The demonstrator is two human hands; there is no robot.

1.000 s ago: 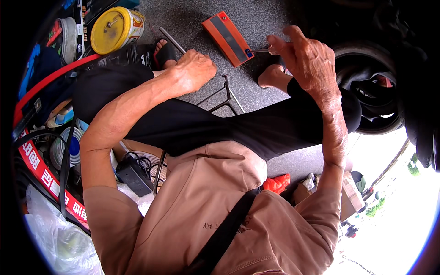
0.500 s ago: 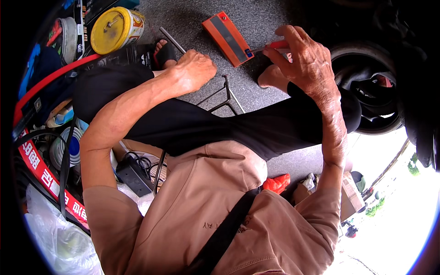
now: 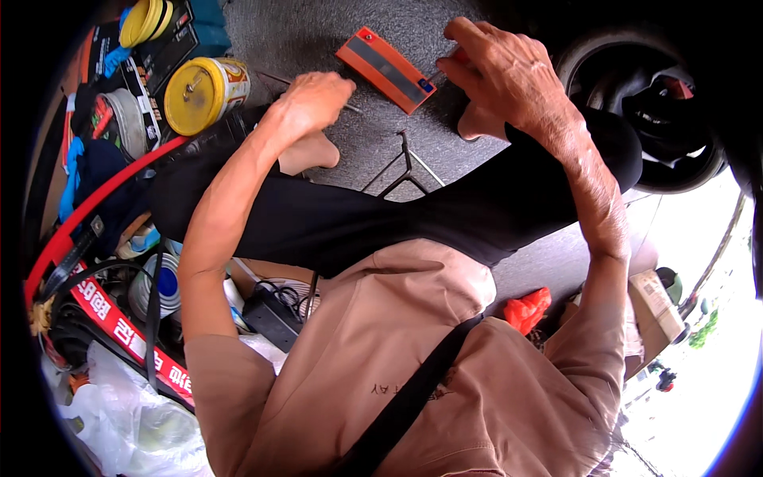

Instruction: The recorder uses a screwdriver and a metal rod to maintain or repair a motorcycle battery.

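An orange rectangular box [image 3: 387, 70] with a dark grey strip along its top lies on the floor beyond my legs. It has a small red knob at one end and a blue part [image 3: 425, 84] at the other. My right hand [image 3: 513, 67] is closed on a red-handled tool [image 3: 461, 54] that looks like a screwdriver; its thin shaft points at the blue part, and whether they touch I cannot tell. Left of the box, my left hand [image 3: 308, 103] is closed around a thin metal rod [image 3: 354, 106], mostly hidden by the fingers.
A dark metal stand [image 3: 405, 163] is between my knees. At left are a yellow-lidded bucket [image 3: 195, 97], a red band [image 3: 131, 338], tins and a clear plastic bag [image 3: 139, 413]. A wheel [image 3: 660, 111] stands at right, with a cardboard box [image 3: 658, 306] behind.
My left hand has moved up and left, and the rod lies at a flatter angle. My right hand has shifted slightly up and left. The whole view has shifted a little.
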